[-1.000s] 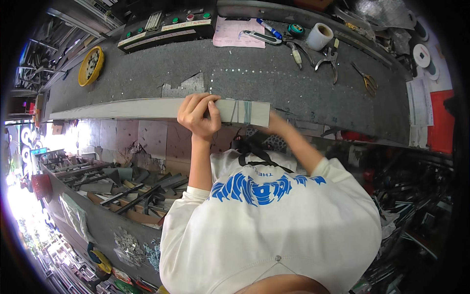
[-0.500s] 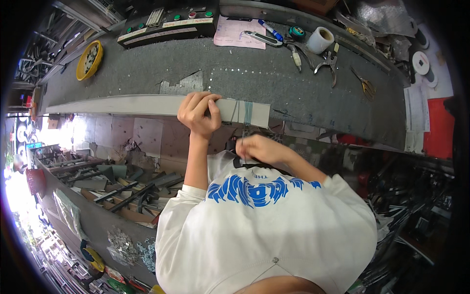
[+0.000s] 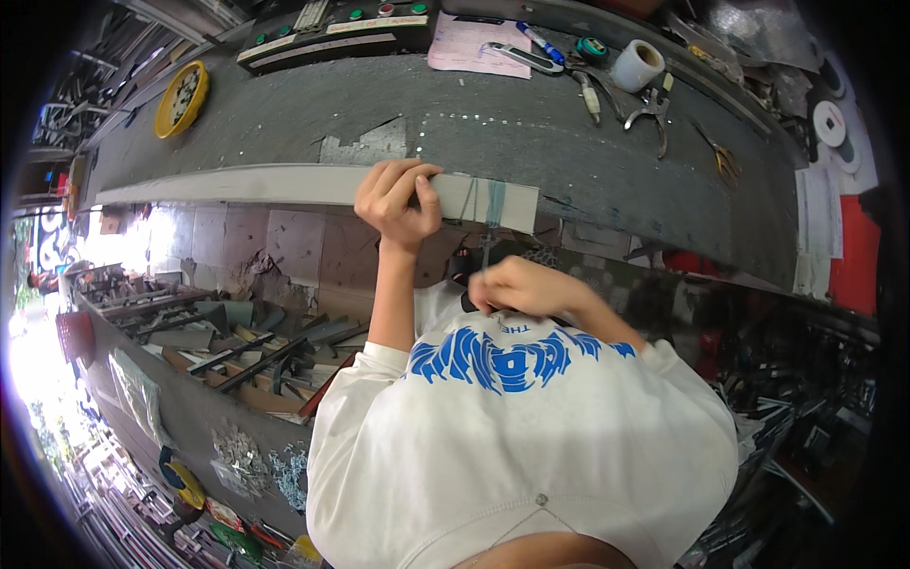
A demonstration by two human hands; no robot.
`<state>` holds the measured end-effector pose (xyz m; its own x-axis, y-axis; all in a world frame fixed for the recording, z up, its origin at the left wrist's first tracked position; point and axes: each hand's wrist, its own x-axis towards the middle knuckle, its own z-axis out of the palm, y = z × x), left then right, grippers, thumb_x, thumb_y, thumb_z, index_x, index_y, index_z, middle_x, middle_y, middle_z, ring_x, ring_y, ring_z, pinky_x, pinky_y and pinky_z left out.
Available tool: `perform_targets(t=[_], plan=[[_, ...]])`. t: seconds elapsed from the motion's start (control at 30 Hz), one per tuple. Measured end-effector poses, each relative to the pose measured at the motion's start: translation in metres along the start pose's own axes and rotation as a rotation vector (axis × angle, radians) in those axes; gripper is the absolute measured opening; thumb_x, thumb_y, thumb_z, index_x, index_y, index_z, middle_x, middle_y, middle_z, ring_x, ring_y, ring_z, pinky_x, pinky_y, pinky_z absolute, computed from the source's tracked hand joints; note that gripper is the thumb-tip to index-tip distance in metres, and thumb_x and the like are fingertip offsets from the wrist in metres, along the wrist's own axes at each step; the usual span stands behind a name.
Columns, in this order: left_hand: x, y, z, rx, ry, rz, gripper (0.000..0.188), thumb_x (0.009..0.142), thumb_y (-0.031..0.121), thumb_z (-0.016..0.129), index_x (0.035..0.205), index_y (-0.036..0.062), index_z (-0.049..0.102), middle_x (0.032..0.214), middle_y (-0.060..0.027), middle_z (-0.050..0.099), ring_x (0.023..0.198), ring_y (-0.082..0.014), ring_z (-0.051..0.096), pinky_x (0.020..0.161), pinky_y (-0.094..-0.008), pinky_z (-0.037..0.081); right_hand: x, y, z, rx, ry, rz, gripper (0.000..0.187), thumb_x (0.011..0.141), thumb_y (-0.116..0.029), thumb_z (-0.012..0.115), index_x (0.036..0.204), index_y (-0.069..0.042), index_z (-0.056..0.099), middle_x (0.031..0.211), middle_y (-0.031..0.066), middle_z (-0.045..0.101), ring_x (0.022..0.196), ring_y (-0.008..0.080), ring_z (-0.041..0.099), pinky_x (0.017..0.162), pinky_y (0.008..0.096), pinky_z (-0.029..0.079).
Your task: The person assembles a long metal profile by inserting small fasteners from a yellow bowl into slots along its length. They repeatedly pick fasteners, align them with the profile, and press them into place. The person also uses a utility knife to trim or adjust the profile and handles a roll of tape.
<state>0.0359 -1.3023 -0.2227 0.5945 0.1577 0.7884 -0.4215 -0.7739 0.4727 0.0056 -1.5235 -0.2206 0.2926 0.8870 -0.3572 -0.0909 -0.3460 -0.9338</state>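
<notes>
A long pale grey bar lies along the near edge of the workbench. My left hand is closed around it, the fingers curled over the top and the thumb near the index finger. Just right of that hand, blue-green string is wound several times around the bar close to its right end. A thin strand hangs from the winding toward my right hand. That hand is closed in front of my chest, below the bar, and its fingertips are somewhat blurred, but it appears to pinch the strand.
Along the bench's back lie a utility knife, a blue marker, a film roll, pliers and a pink paper. A yellow basket stands at left. Metal offcuts fill a bin below left.
My right hand has moved a little away from the bar, toward my chest. My left hand keeps its hold. The whole view has shifted slightly.
</notes>
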Motion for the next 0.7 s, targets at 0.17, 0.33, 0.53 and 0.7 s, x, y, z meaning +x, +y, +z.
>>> perform_targets(t=[0.17, 0.33, 0.53, 0.7], plan=[[-0.004, 0.002, -0.004, -0.034, 0.013, -0.002, 0.019, 0.078, 0.010, 0.058, 0.069, 0.0040, 0.073, 0.071, -0.0090, 0.068, 0.066, -0.0251, 0.065, 0.061, -0.0352, 0.050, -0.038, -0.062, -0.083, -0.228, 0.618, -0.304, 0.012, 0.088, -0.002, 0.056, 0.086, -0.001, 0.068, 0.074, 0.0026, 0.066, 0.069, 0.0112, 0.061, 0.066, 0.0289, 0.049], [-0.004, 0.001, -0.005, -0.013, 0.031, 0.015, 0.019, 0.078, 0.011, 0.058, 0.068, 0.0051, 0.073, 0.069, -0.0085, 0.068, 0.065, -0.0243, 0.065, 0.060, -0.0344, 0.050, 0.046, -0.013, -0.040, 0.708, 0.647, -0.073, 0.017, 0.095, -0.011, 0.056, 0.080, -0.007, 0.064, 0.070, -0.0052, 0.054, 0.062, 0.0041, 0.046, 0.054, 0.0225, 0.033], [0.000, -0.003, -0.002, -0.019, 0.035, 0.006, 0.018, 0.076, 0.009, 0.058, 0.068, 0.0067, 0.074, 0.070, -0.0091, 0.069, 0.063, -0.0241, 0.065, 0.059, -0.0341, 0.051, -0.041, -0.031, -0.023, -0.198, 0.297, -0.239, 0.019, 0.096, -0.012, 0.056, 0.084, -0.003, 0.067, 0.071, -0.0024, 0.060, 0.063, 0.0063, 0.048, 0.060, 0.0228, 0.038], [0.001, 0.006, -0.015, -0.014, 0.061, -0.015, 0.014, 0.071, 0.006, 0.059, 0.067, 0.0077, 0.073, 0.070, -0.0077, 0.068, 0.063, -0.0238, 0.065, 0.059, -0.0338, 0.052, 0.015, -0.053, -0.094, 0.159, 0.641, -0.305, 0.014, 0.092, -0.009, 0.059, 0.084, -0.002, 0.068, 0.075, -0.0013, 0.063, 0.066, 0.0057, 0.051, 0.057, 0.0241, 0.039]])
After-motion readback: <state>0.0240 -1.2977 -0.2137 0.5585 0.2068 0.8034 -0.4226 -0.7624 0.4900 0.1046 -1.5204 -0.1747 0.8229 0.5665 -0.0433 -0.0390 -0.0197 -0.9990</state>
